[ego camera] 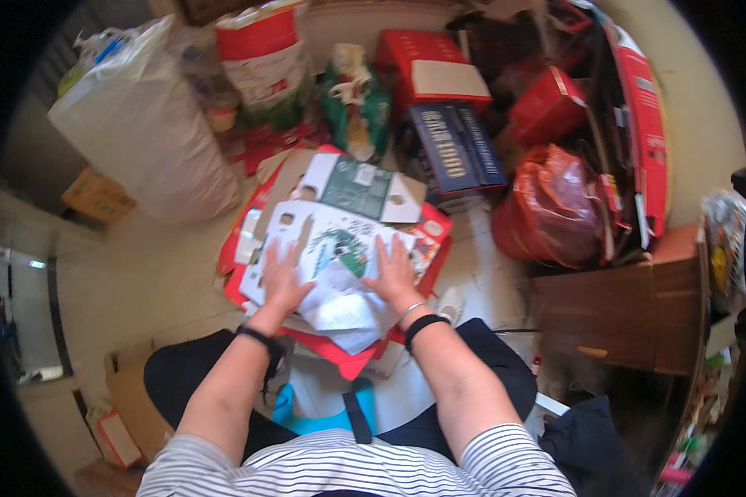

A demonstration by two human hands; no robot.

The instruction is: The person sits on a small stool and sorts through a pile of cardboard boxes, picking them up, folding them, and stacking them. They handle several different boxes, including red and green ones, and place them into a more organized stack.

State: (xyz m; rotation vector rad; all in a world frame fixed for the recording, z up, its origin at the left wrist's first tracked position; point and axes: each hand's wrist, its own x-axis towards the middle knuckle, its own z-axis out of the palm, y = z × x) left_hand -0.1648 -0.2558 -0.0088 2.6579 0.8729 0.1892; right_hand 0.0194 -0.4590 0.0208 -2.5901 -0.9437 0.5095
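Observation:
A stack of flattened cardboard boxes (pixel 273 231), white, red and green, lies in front of me. My left hand (pixel 281 279) rests with spread fingers on a white printed sheet of card at the left of the stack. On the right side of the same card lies my right hand (pixel 393 270), palm down, fingers apart. Between and below my hands is a crumpled whitish sheet (pixel 347 304). A green and white flattened carton (pixel 357 186) sits at the far side of the stack. Neither hand is closed around anything.
A large white sack (pixel 146 130) stands at the left. Beyond the stack are a red and white bag (pixel 261 62), a green bag (pixel 354 105), a red box (pixel 432 71) and a blue box (pixel 451 146). To the right are a red bucket with a plastic bag (pixel 550 211) and a brown cabinet (pixel 618 304).

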